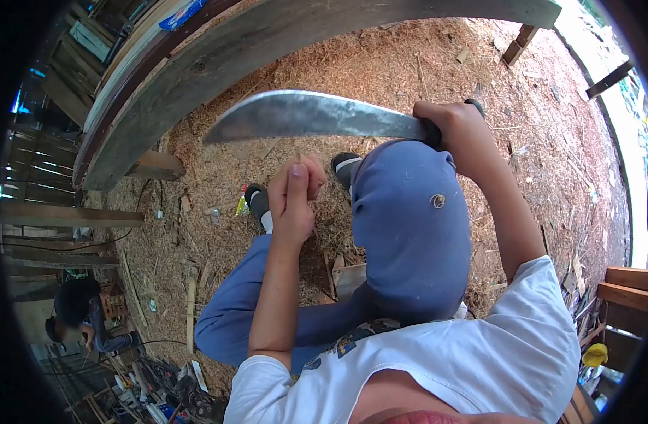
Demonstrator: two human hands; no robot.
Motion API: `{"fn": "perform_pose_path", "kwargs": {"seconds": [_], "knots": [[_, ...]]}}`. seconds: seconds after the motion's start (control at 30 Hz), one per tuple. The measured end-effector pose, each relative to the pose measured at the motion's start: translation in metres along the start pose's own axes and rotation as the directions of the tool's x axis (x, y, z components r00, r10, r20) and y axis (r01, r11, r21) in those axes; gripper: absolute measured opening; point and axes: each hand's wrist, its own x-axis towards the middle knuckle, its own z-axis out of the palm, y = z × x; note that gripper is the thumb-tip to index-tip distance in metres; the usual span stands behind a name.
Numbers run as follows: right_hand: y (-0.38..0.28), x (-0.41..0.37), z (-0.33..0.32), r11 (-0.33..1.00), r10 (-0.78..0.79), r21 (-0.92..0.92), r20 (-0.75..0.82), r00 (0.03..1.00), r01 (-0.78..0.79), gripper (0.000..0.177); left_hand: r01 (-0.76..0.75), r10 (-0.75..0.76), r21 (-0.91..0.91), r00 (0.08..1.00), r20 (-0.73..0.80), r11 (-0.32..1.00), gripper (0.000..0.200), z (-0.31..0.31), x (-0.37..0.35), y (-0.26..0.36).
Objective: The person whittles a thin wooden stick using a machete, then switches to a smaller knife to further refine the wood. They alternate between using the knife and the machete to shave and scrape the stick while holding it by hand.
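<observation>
The fingers [311,177] of the left hand [292,212] are pinching together on a thin sliver of wood [298,151], with the thumb pressing flat against the curled forefinger. The sliver is poking up just above the thumb tip, close under the blade, and is too fine to make out further. The right hand [457,131] is clamping its fingers round the dark handle of a long curved knife [310,116], holding the blade level across the sliver.

As I judge it, the work is calling for short, light strokes. The edge should be angling away from the pinching thumb and from the blue-trousered knee [409,226] just beneath.

Below, the ground [409,63] is lying thick with shavings and wood scraps, and a pale block [349,279] is sitting between the legs. Heavy curved timbers [218,53] are arching overhead. Another person [80,311] is crouching well apart at the lower left, among clutter.
</observation>
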Motion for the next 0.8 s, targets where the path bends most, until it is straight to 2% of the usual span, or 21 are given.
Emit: {"fn": "perform_pose_path", "kwargs": {"seconds": [0.07,0.1,0.2,0.27,0.37,0.47,0.57,0.67,0.8], "knots": [[-0.001,0.001,0.002,0.999,-0.019,0.049,-0.009,1.000,0.019,0.018,0.210,-0.217,-0.095,0.973,-0.078,0.973,0.039,-0.002,-0.004,0.014],[-0.002,0.002,0.003,0.997,-0.028,0.073,-0.012,1.000,0.029,0.017,0.207,-0.211,-0.070,0.975,-0.072,0.976,0.035,-0.002,-0.005,0.015],[0.000,0.011,0.004,0.989,-0.146,-0.031,0.031,0.989,0.147,0.015,0.213,-0.212,0.033,0.977,-0.024,0.977,0.026,0.000,-0.001,0.016],[-0.004,0.017,0.004,0.987,-0.160,-0.002,0.074,0.984,0.160,0.020,0.234,-0.241,0.142,0.970,0.039,0.962,0.020,0.000,0.004,0.019],[-0.006,0.025,0.005,0.973,-0.230,0.024,0.090,0.969,0.228,0.018,0.284,-0.284,0.118,0.959,-0.023,0.951,0.020,0.010,0.004,0.017],[-0.012,0.028,0.004,0.963,-0.268,0.004,0.090,0.959,0.269,0.016,0.311,-0.309,0.001,0.944,-0.115,0.950,0.016,0.033,0.010,0.036],[-0.011,0.030,0.008,0.958,-0.285,-0.005,0.087,0.954,0.287,0.015,0.216,-0.215,0.051,0.976,-0.024,0.975,0.016,0.027,0.012,0.027],[-0.013,0.030,0.007,0.957,-0.287,-0.006,0.083,0.954,0.289,0.015,0.130,-0.132,0.199,0.991,0.000,0.971,0.019,0.022,0.012,0.025],[-0.013,0.030,0.008,0.956,-0.291,-0.022,0.063,0.955,0.293,0.015,0.128,-0.111,0.318,0.991,-0.070,0.940,0.024,0.022,0.007,0.022]]}}
